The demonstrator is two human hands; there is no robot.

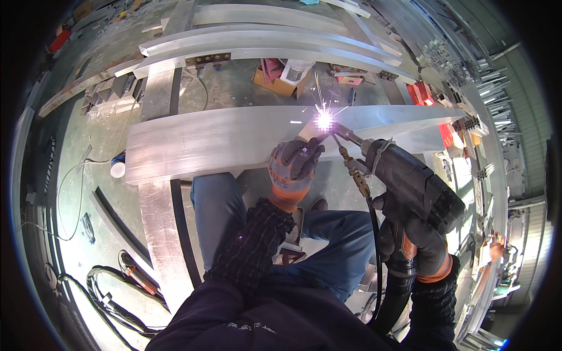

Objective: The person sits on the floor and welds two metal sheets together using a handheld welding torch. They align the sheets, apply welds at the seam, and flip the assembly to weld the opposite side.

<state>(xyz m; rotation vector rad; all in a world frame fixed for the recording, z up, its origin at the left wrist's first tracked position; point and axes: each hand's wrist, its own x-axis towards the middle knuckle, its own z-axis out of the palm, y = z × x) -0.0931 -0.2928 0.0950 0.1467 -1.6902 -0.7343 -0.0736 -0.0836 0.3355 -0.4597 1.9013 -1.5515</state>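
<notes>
My right hand [418, 243], in a dark glove with an orange cuff, is wrapped round the grip of a bulky black welding gun [413, 184]. The gun's nozzle [346, 134] points up and left at a bright arc with sparks, on a long, wide aluminium beam [205, 137]. A thin brass-fitted hose [358, 178] runs alongside the gun. Just below the arc, my left hand [297, 161], in a grey glove with an orange cuff, has its fingers curled by the nozzle tip. Whatever those fingers grip is hidden. Glare washes out the weld spot.
Aluminium rails [269, 44] span the far side. Beyond the beam sits a cardboard box [278, 82] of parts. Black cables [96, 292] and a clamp-like tool with orange-red handles [137, 272] lie at lower left. Metal stock [497, 105] is stacked at far right.
</notes>
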